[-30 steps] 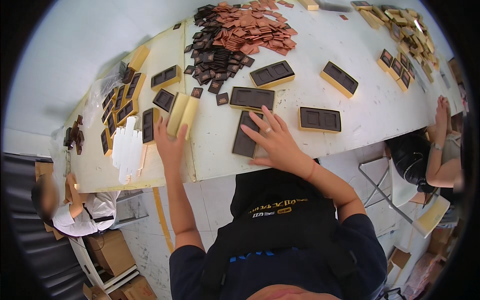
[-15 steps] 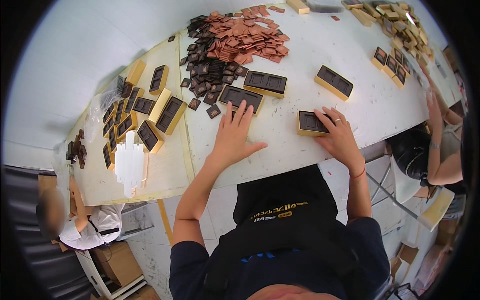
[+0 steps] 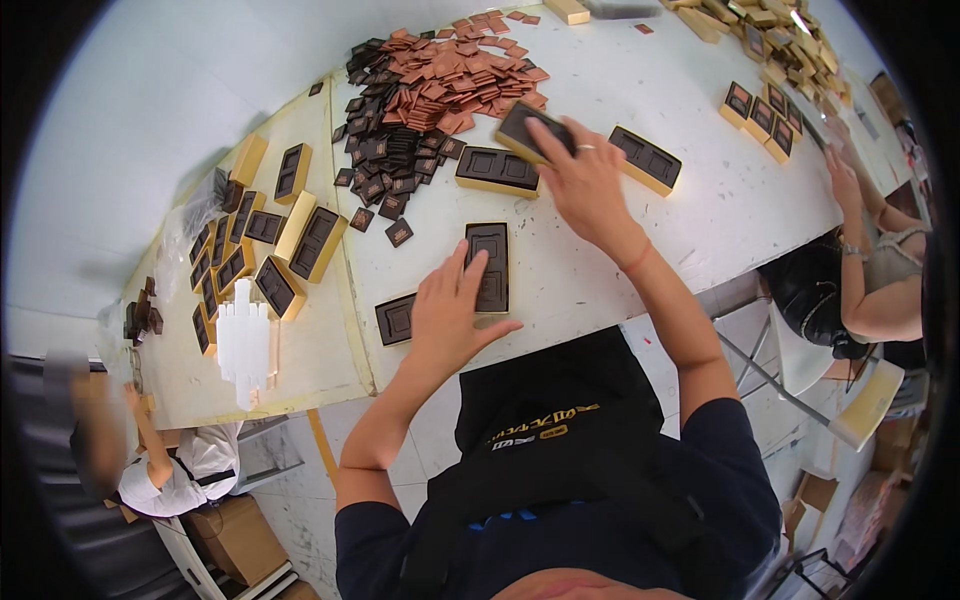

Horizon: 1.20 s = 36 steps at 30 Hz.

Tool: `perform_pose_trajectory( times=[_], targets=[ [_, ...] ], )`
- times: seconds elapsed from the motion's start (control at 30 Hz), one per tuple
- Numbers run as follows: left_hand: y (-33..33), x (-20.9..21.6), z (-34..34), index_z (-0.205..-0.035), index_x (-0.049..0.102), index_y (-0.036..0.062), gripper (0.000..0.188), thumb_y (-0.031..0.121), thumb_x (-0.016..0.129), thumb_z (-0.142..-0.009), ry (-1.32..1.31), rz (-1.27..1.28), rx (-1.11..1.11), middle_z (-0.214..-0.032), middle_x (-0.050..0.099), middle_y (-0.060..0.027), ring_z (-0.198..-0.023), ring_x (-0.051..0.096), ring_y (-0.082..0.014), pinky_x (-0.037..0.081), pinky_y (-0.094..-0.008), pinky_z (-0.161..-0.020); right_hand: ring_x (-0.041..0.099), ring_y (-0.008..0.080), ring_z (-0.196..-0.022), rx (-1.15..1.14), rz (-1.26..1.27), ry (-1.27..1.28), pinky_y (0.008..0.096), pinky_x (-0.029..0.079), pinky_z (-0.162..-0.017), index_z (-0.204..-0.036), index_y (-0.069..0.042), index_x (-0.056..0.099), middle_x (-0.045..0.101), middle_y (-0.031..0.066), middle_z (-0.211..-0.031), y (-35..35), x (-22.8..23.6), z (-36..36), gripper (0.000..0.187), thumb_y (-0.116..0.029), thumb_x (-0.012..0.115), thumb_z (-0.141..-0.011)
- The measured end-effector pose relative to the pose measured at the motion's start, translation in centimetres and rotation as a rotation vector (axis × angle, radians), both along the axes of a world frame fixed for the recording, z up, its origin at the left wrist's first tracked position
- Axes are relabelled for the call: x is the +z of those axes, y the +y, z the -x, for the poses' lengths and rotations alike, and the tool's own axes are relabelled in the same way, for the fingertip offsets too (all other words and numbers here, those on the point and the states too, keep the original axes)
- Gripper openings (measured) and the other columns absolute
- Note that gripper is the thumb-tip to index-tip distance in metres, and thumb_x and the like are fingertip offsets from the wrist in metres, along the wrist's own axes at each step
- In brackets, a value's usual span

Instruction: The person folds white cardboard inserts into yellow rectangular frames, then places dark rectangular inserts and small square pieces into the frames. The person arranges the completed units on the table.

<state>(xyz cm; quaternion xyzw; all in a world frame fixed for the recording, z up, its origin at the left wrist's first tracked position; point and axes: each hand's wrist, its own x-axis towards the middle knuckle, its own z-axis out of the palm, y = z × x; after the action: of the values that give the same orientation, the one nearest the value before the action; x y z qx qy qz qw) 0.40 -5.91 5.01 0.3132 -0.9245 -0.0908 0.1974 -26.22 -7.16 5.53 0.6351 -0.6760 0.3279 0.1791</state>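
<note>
Your right grip (image 3: 592,185) grasps a gold-sided oblong box, dark-lined (image 3: 515,129), beside copper-coloured flat squares (image 3: 445,80); a low swing could scatter them. Your left grip (image 3: 447,312), loose, spreads over a second dark-lined box (image 3: 495,280).

L hand (image 3: 445,315) palm-down, fingers spread, thumb out R; R hand (image 3: 588,185) farther fwd, fingers bent

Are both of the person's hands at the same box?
No, the right hand is at the farther box near the copper-coloured squares, while the left hand is over a nearer box.
</note>
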Motion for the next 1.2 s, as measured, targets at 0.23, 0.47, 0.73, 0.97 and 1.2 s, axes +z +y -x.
perform_pose_trajectory(
  times=[0.23, 0.47, 0.73, 0.97, 1.2],
  targets=[
    [-1.2, 0.9, -1.0, -0.137, 0.052, 0.0084, 0.068, 0.009, 0.068, -0.072, -0.104, -0.195, -0.256, -0.157, 0.042, -0.0100, -0.132, 0.048, -0.0324, 0.031, -0.0478, -0.116, 0.054, 0.0353, -0.117, 0.333, -0.402, -0.089, 0.0424, 0.051, -0.095, -0.142, -0.027, 0.058, 0.053, 0.0177, -0.134, -2.3, -0.3, 0.5, 0.059, -0.016, 0.071, -0.086],
    [-2.9, 2.4, -6.5, -0.126, 0.058, 0.0104, 0.063, -0.004, 0.063, -0.065, -0.147, -0.376, -0.331, -0.153, 0.049, -0.0050, -0.144, 0.039, -0.0315, 0.019, -0.0527, -0.123, 0.055, 0.0356, -0.114, 0.660, -0.649, -0.298, 0.0395, 0.047, -0.101, -0.140, -0.024, 0.062, 0.054, 0.0178, -0.132, 4.5, 3.1, 1.4, 0.067, -0.005, 0.076, -0.078],
    [-1.5, 2.9, -2.1, -0.132, 0.056, 0.0102, 0.066, -0.003, 0.067, -0.068, 0.003, -0.341, -0.470, -0.149, 0.050, -0.0052, -0.135, 0.045, -0.0287, 0.034, -0.0446, -0.114, 0.049, 0.0352, -0.126, 0.527, -0.534, -0.369, 0.0423, 0.038, -0.109, -0.143, -0.017, 0.059, 0.050, 0.0182, -0.143, 1.1, 0.0, 1.9, 0.045, -0.021, 0.061, -0.098],
    [-1.5, 0.7, 0.3, -0.148, 0.034, 0.0106, 0.083, 0.036, 0.079, -0.083, 0.006, -0.101, -0.383, -0.159, 0.030, -0.0168, -0.147, 0.032, -0.0336, 0.023, -0.0475, -0.122, 0.033, 0.0369, -0.144, 0.599, -0.556, -0.231, 0.0513, 0.017, -0.120, -0.142, -0.022, 0.060, 0.043, 0.0139, -0.154, 1.7, -1.6, 0.2, 0.040, -0.027, 0.050, -0.103],
    [0.1, 0.5, 0.0, -0.151, 0.038, 0.0089, 0.075, 0.018, 0.072, -0.085, -0.382, 0.132, -0.563, -0.162, 0.032, -0.0104, -0.150, 0.030, -0.0311, 0.020, -0.0509, -0.123, 0.029, 0.0378, -0.148, 0.746, -0.517, -0.253, 0.0502, 0.018, -0.122, -0.150, -0.014, 0.049, 0.041, 0.0103, -0.159, 0.2, -2.0, 0.0, 0.055, -0.019, 0.057, -0.096]
  ],
)
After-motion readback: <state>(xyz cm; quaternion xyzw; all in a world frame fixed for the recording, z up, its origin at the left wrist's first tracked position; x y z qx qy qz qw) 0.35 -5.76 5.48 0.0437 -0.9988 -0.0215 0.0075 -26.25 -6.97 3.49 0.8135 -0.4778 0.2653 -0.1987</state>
